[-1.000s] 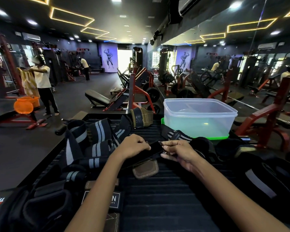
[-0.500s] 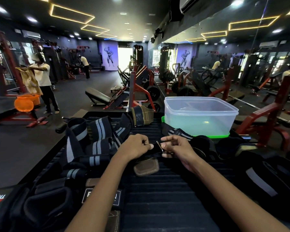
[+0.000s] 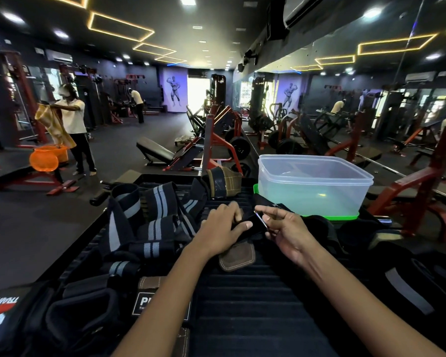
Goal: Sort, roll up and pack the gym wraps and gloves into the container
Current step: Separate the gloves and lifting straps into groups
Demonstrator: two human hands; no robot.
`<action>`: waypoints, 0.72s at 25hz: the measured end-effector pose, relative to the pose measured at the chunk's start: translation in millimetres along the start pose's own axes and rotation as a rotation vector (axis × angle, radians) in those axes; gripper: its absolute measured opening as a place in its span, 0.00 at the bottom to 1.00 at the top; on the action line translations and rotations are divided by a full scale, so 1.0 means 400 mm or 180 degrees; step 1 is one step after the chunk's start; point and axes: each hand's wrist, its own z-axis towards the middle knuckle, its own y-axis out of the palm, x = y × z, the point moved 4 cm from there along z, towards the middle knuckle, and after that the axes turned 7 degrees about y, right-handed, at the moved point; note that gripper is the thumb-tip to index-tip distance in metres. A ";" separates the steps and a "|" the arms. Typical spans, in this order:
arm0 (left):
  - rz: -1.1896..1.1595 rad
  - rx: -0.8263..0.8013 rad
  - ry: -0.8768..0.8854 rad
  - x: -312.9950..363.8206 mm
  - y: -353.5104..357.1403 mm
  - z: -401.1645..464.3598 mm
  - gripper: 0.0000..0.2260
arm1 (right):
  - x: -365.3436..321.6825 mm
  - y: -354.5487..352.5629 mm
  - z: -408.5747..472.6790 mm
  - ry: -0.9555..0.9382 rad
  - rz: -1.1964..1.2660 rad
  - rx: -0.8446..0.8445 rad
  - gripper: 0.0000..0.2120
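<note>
Gripping: left hand [image 3: 223, 229] curled round a black strap [image 3: 251, 222], thumb laid along its near edge, fingers bent over the far edge.
Right hand [image 3: 285, 226]: thumb and forefinger pinch a thin metal buckle [image 3: 260, 219] at the strap's right end; other fingers loosely bent.
Leather pad [image 3: 238, 258]: brown, stitched edge, hangs from the strap toward the viewer, lying on the ribbed black mat [image 3: 242, 318].
Container [image 3: 312, 184]: clear plastic tub, open top, nothing visible inside; stands just beyond the strap, on a green lid [image 3: 330, 217].
Striped wraps [image 3: 150, 215]: black with grey bands, heaped left of the container, touching the left hand's side of the strap.
Second leather grip [image 3: 223, 182]: upright, left of the container, at the mat's far edge.
Black gloves [image 3: 70, 315]: near left, well apart from the container; more dark gear [image 3: 402, 274] lies right of the strap, kind unclear.
</note>
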 end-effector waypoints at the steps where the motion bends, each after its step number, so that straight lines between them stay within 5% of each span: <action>1: -0.0171 -0.0012 0.0057 0.004 -0.004 0.002 0.09 | -0.008 0.000 -0.002 -0.0207 -0.0214 0.0069 0.14; 6: -0.0977 -0.0198 0.0077 0.017 -0.053 0.006 0.09 | -0.074 0.005 -0.032 -0.1398 -0.1162 0.0568 0.18; 12: -0.1152 -0.0287 -0.0120 -0.015 -0.059 -0.007 0.09 | -0.160 -0.138 -0.026 -0.2036 -0.0122 0.1481 0.17; 16: -0.1062 -0.0371 -0.0204 -0.034 -0.043 -0.014 0.13 | -0.128 -0.105 -0.021 -0.1304 0.1006 0.0792 0.05; 18: -0.1091 -0.0219 -0.0347 -0.042 -0.047 -0.015 0.14 | -0.080 -0.061 -0.012 -0.0673 0.0584 0.0450 0.04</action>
